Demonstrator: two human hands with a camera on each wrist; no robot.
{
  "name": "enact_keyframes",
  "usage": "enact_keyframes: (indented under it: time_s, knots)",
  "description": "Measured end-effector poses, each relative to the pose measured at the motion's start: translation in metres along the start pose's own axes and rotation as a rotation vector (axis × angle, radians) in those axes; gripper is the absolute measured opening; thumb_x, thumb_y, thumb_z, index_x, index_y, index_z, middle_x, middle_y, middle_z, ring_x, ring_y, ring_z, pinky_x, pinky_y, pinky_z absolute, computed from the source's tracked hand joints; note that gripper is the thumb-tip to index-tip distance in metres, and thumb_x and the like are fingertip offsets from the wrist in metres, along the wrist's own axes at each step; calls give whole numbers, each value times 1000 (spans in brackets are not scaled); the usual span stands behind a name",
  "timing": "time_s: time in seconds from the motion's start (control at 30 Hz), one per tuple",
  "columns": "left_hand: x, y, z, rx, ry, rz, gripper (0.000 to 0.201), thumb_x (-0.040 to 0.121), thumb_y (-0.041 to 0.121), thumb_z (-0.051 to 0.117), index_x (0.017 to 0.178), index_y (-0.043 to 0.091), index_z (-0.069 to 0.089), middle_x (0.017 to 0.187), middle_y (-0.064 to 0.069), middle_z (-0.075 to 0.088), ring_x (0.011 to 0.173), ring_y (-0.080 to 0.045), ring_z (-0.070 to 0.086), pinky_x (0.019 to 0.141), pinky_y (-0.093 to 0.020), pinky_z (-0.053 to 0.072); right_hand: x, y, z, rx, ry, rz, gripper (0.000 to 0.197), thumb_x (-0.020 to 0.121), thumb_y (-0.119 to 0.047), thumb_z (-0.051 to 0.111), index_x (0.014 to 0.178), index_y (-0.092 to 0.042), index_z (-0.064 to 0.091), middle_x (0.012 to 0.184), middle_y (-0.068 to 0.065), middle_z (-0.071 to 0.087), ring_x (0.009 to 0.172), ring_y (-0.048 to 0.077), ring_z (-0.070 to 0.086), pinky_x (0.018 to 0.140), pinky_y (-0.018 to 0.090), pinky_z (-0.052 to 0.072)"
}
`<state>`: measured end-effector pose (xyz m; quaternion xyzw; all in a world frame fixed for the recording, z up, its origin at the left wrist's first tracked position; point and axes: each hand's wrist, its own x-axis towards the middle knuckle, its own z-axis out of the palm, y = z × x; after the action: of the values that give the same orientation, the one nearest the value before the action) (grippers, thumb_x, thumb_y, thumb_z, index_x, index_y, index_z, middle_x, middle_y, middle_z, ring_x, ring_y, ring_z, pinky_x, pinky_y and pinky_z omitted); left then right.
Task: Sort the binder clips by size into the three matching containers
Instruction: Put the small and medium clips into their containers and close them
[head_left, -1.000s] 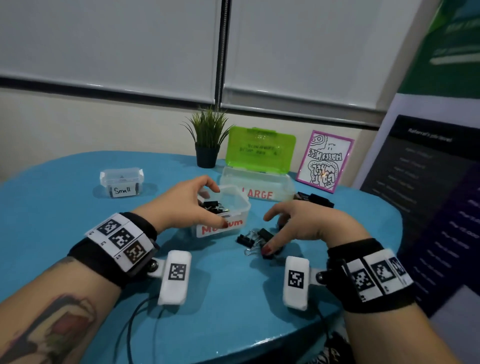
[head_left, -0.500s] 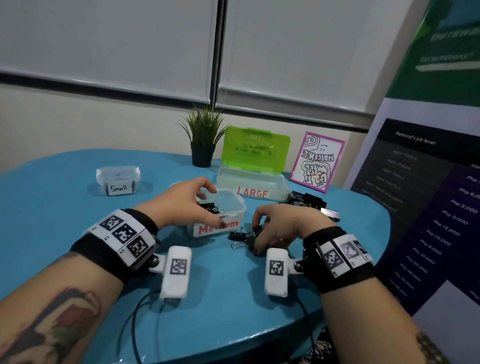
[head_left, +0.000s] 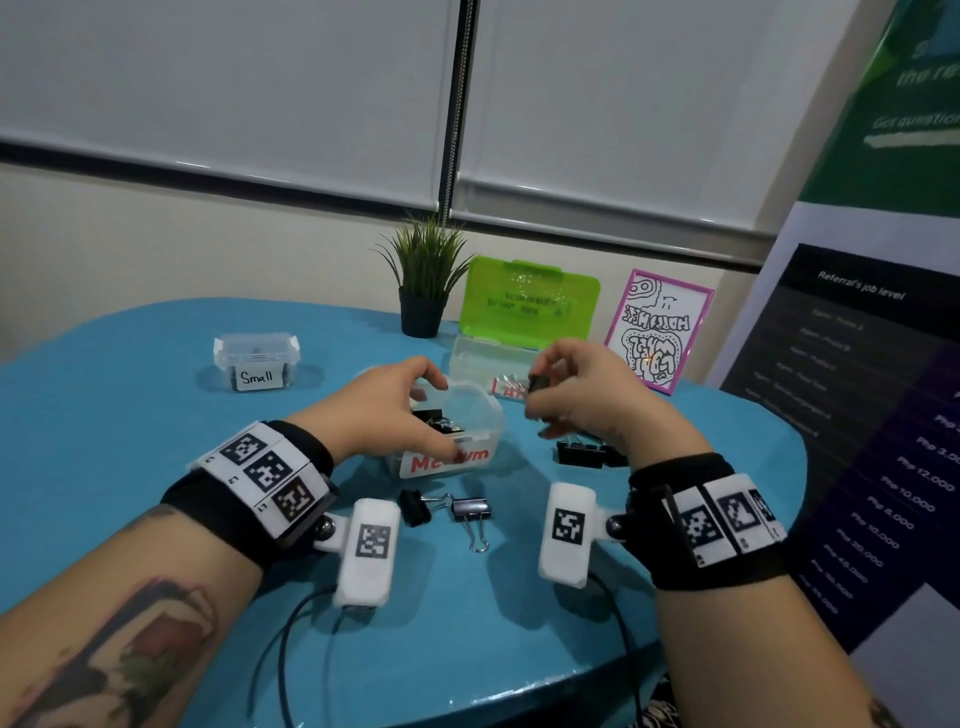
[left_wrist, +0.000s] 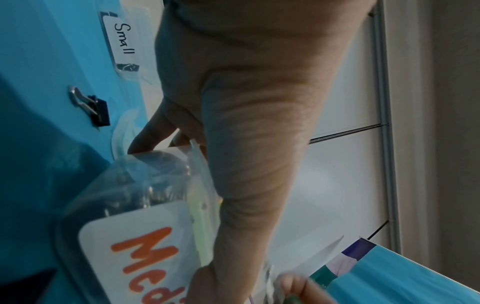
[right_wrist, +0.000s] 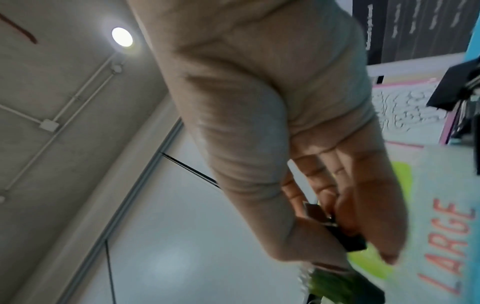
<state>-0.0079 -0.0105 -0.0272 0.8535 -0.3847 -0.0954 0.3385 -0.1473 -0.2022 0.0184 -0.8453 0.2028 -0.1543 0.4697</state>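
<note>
1. Binder clip (head_left: 538, 385), black, sits pinched in the fingertips of the right hand (head_left: 582, 400), raised above the blue table (head_left: 156, 447) in the head view, just in front of the box marked Large (head_left: 480, 364) with its green lid up. The left hand (head_left: 387, 415) curls over the rim of the tub marked Medium (head_left: 470, 423), thumb on the near wall, fingers on the far edge; black clips lie inside. Two loose clips (head_left: 447, 512) lie on the table nearer the body than both hands, and a dark cluster of bigger clips (head_left: 582, 453) lies under the right hand. The box marked Small (head_left: 256, 359) stands well to the left of the left hand.

2. In the left wrist view, the left hand's fingers (left_wrist: 150, 135) hook over the clear wall of the Medium tub, gripping it. One black clip with its wire handles folded back (left_wrist: 91, 107) lies on the table just beyond, between the tub and the Small label.

3. The right wrist view shows thumb and fingers clamped on the clip's black body, with the Large label close beside the fingertips. The view is blurred, so the clip's size is hard to read.

4. Judged from these views, the clip is light, stiff steel with a smooth painted body. The flat sides of the body seem the best place to pinch it, as the wire handles swing loose.
</note>
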Motion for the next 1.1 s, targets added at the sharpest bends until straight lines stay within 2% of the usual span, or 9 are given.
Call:
enact_keyframes:
  time_s: [0.17,0.27,0.4,0.47,0.53,0.63,0.8,0.93,1.1]
  knots:
    - [-1,2,1,-9,-31,37,77,44,51,87,112,45,52,116,9,57,98,-10,63,89,-37,55,2,-20,29,108,-42,-77,36,73,15,76,101,-2,61,88,17,63,71,28,66,62,39,63]
    - [-1,4,0,-21,-41,55,76,50,50,89,115,42,51,120,7,56,110,-11,59,95,-38,52,0,-16,37,20,-39,-40,43,70,5,86,105,-3,63,93,11,61,75,24,65,60,36,63]
    - [-8,9,-12,111,-15,95,80,49,57,90,116,40,51,123,8,47,117,-12,49,99,-37,45,-11,-9,37,-275,-38,18,32,65,-15,92,83,-10,65,74,6,68,65,20,63,57,35,58]
    - [-15,18,-19,181,42,158,69,46,56,92,102,40,55,112,11,47,105,-7,48,86,-29,45,-21,-12,38,-379,-148,68,31,63,-21,94,77,-9,69,66,4,70,61,18,67,55,31,58]
    - [-20,28,-25,256,63,201,55,47,52,93,84,33,58,87,14,50,79,-1,49,64,-23,40,-30,-15,40,-442,-249,105,35,62,-27,95,79,-5,73,66,5,73,63,17,73,61,33,61]
    - [-26,36,-26,367,-39,125,40,53,51,92,66,22,67,51,13,55,45,-1,45,46,-20,35,-35,-19,45,-527,-300,152,43,62,-32,95,87,-2,76,77,7,78,71,17,76,75,40,64]
    - [-30,38,-24,511,-227,48,32,54,57,88,75,35,78,66,19,72,62,1,61,59,-22,48,-35,-21,56,-627,-336,203,52,59,-36,96,92,-3,74,77,8,78,74,20,77,76,45,63]
    - [-33,39,-22,531,-349,23,44,54,53,90,94,43,77,60,28,65,70,1,63,67,-21,50,-36,-23,62,-678,-386,181,49,62,-29,95,96,-1,74,85,12,78,82,26,77,77,47,63]
    - [-33,41,-16,575,-355,-44,45,48,51,93,85,30,77,85,12,74,84,-14,71,74,-29,60,-36,-21,67,-632,-441,125,32,69,-14,88,95,-5,72,81,12,76,75,25,76,74,44,64]
